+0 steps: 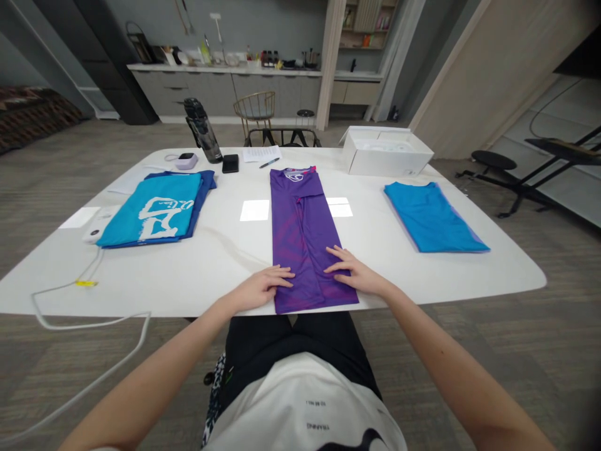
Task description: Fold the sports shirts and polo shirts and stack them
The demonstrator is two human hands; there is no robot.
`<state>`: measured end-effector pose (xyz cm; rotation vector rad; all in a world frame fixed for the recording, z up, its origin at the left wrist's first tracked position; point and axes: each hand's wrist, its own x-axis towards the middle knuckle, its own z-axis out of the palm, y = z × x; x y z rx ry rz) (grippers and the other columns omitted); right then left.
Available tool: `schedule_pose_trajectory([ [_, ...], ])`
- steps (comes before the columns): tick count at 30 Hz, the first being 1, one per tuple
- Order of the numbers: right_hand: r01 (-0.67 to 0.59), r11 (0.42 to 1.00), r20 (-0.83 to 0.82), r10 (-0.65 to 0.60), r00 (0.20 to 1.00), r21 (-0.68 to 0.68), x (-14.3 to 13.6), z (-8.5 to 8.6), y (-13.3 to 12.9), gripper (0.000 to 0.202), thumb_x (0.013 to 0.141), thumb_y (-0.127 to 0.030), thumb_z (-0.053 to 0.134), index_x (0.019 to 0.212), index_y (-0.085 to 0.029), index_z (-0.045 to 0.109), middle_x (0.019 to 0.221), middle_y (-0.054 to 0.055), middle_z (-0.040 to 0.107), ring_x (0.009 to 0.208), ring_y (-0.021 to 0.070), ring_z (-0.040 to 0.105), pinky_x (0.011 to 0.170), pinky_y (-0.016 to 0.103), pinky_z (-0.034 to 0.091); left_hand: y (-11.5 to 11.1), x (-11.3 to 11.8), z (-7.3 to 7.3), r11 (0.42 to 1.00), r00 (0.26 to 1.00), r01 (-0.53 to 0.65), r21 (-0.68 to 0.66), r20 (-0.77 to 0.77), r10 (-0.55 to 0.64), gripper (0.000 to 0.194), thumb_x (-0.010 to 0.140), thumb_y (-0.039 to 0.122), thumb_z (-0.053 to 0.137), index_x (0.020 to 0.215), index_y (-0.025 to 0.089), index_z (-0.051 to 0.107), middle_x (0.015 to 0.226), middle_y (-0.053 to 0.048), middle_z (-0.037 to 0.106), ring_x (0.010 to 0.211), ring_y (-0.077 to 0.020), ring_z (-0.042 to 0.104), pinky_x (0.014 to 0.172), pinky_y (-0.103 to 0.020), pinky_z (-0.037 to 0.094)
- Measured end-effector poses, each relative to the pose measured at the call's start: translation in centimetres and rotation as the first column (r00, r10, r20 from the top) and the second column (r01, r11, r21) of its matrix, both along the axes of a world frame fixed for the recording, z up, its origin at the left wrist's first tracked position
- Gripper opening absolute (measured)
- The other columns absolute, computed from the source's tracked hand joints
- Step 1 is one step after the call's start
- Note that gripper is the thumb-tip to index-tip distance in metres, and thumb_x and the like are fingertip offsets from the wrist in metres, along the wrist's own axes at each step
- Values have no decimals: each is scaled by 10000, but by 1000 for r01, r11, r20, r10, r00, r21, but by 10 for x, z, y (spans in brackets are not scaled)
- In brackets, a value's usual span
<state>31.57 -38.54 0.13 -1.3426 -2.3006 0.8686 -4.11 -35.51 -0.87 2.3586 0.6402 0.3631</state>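
Lying between and beneath the two grips, head view: purple shirt (293,232) on the white desk (225,275), folded into a long narrow strip. Left grip (263,288): released, palm down, fingers on the strip's left side near the hem (317,305). Right grip (357,272): released, fingers spread on the right side, slightly farther from the body than the left. Neither pinches cloth.

Orientation: long axis runs away from the wearer, roughly square to the desk's near edge; collar (300,170) at the far end, beyond both grips; hem nearest the body, close to that edge.

Handling (judged): light, limp, smooth sports-type knit; probably somewhat slippery, layers apt to slide; not fragile. Best hold: both hem corners, all layers pinched together, or palms slid under the strip.

Surroundings: teal shirt (126,210) beyond left grip, to its left; blue shirt (432,219) off right grip, farther right; white box (382,160) beyond right grip, near the far edge.
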Motion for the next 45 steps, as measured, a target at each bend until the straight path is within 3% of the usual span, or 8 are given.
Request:
schedule_pose_trajectory([
  [7,14,988,-66,-24,998,-156,27,3,-17,299,952,-364,521,1029,-302,803,1602,-12,380,1534,256,215,1240,537,190,2,-6,-8,996,995,-39,-80,93,47,477,812,29,455,1051,284,779,1242,-17,727,1318,-191,567,1189,-504,355],
  [18,-39,981,-54,30,998,-188,30,5,-11,302,891,-324,661,1178,-333,755,1666,8,238,1543,295,169,1229,566,206,3,-1,-4,1000,1000,-13,12,-9,13,306,902,210,613,1157,325,737,1271,-23,706,1281,-222,583,1154,-451,395],
  [25,45,999,15,-44,999,-28,14,2,-15,538,801,-266,737,1328,-333,651,1643,64,299,1535,333,182,1206,597,257,4,6,2,991,999,6,134,-46,0,385,946,175,517,1259,315,692,1310,-34,688,1271,-215,592,1179,-447,386],
  [28,27,997,67,-32,997,67,8,-2,-13,416,825,-249,705,1232,-337,706,1588,66,407,1508,336,264,1203,613,232,7,13,6,983,996,81,167,-55,-73,428,952,215,536,1358,311,631,1391,-40,639,1353,-236,533,1206,-461,355],
  [32,-17,999,49,16,999,34,12,-2,-5,230,900,-248,624,1023,-356,786,1471,43,559,1455,324,380,1193,629,222,15,19,8,991,991,131,17,18,-132,339,980,246,525,1256,334,702,1243,-9,729,1274,-203,611,1189,-401,387],
  [37,18,999,-101,-21,995,-33,15,14,21,274,951,-311,557,1129,-343,763,1319,61,674,1369,304,497,1216,646,132,43,25,19,971,982,-31,-237,172,74,303,981,253,513,1164,277,754,1111,-14,773,1043,-190,718,983,-313,530],
  [40,124,987,-220,-145,965,-106,7,22,53,294,974,-415,526,1101,-285,757,1198,64,726,1191,295,626,1147,552,361,77,35,23,868,914,-234,-438,205,350,291,958,362,550,949,185,780,909,-28,780,821,-201,714,782,-308,560],
  [45,357,910,-350,-410,842,-209,-5,14,148,480,936,-588,484,926,-169,719,914,65,748,850,279,672,744,375,549,161,65,21,415,642,-211,-885,195,741,336,859,462,699,953,142,741,915,-77,781,816,-221,724,835,-338,568],
])
